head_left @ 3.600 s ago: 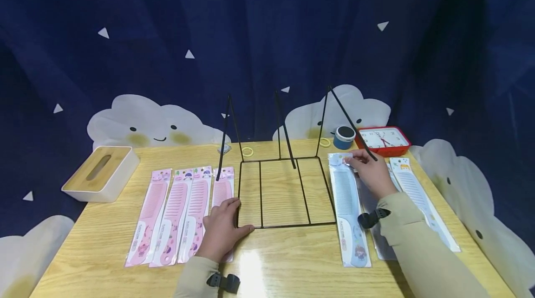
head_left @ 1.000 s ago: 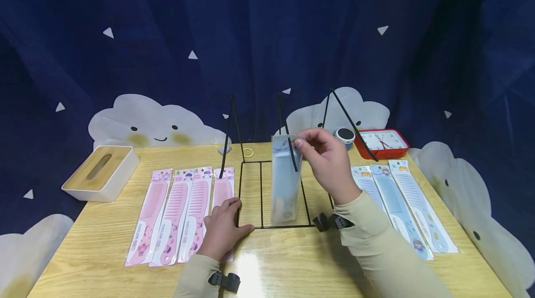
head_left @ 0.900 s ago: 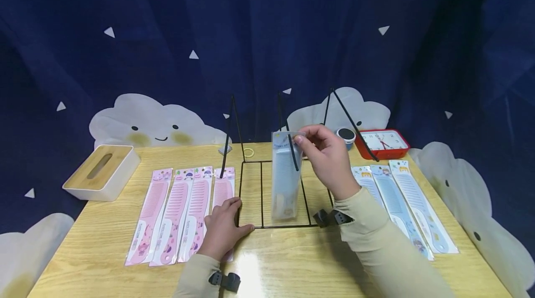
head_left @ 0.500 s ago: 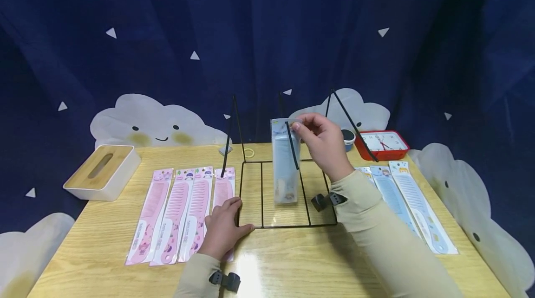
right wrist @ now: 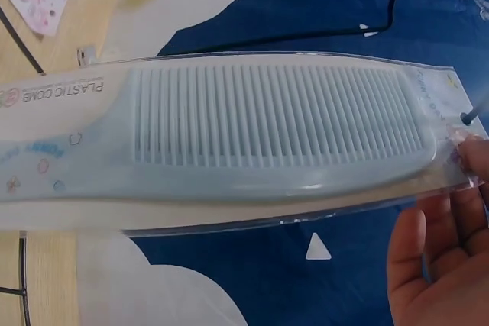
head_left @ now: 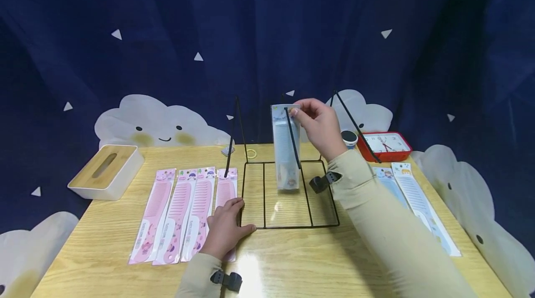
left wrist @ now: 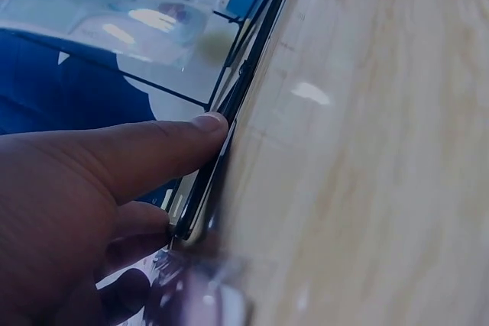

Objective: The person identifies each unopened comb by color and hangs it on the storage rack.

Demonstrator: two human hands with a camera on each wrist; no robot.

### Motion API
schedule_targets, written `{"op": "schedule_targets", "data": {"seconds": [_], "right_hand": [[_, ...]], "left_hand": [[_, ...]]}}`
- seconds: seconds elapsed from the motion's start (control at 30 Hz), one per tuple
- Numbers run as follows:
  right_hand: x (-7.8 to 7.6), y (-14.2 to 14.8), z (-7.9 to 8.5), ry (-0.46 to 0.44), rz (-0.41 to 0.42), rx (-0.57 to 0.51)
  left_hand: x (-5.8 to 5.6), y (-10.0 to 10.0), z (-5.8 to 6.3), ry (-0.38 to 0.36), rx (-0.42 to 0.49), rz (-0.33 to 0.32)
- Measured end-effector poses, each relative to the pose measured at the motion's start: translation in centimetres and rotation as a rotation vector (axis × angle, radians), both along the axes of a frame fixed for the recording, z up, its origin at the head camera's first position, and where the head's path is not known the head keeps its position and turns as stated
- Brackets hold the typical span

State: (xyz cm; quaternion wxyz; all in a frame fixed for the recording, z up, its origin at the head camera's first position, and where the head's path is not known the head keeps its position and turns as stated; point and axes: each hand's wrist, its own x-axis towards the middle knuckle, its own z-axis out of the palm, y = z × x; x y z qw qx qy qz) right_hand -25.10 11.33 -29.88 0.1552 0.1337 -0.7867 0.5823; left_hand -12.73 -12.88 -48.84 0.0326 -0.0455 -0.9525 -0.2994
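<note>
My right hand (head_left: 321, 127) pinches the top of a light blue plastic comb (head_left: 282, 147) in clear packaging, which hangs upright. In the right wrist view, the end of a black hook (right wrist: 467, 118) meets the package's top near the fingertips. The head view shows the middle hook (head_left: 293, 142) slanting forward in front of the package. My left hand (head_left: 225, 229) holds the front left corner of the black wire rack (head_left: 288, 228), thumb along the front bar. In the left wrist view the thumb (left wrist: 206, 124) touches the bar, with other fingers below it.
Several packaged pink combs (head_left: 155, 217) lie left of the rack, one partly under my left hand. Packaged blue combs (head_left: 422, 205) lie at right, behind my sleeve. A tissue box (head_left: 104, 172), red clock (head_left: 386, 145) and small round speaker (head_left: 349, 138) stand on the table.
My right hand has carried a blue comb package from the right side of the table to the middle hook, then raised it and moved it farther back. The left hand keeps its place.
</note>
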Motion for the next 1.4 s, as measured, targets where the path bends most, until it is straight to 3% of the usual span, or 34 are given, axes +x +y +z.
{"op": "schedule_targets", "data": {"seconds": [0.4,0.8,0.97,1.2,1.4], "right_hand": [[-2.3,-0.3,0.0,-0.133,-0.011,-0.167],[-2.4,2.0,-2.6,-0.093,-0.087,-0.136],[-2.2,4.3,-4.3,-0.096,-0.115,-0.059],[-2.1,8.9,-6.6,-0.126,-0.143,0.18],[-2.1,12.5,-8.4,-0.159,-0.192,0.296]], "left_hand": [[0.0,-0.1,-0.1,0.009,-0.008,-0.008],[-0.1,-0.1,0.0,-0.006,0.002,-0.001],[-0.1,-0.1,0.0,-0.004,0.004,-0.004],[-0.1,-0.1,-0.3,0.0,-0.001,-0.006],[-0.1,-0.1,-0.4,0.003,0.0,-0.005]]}}
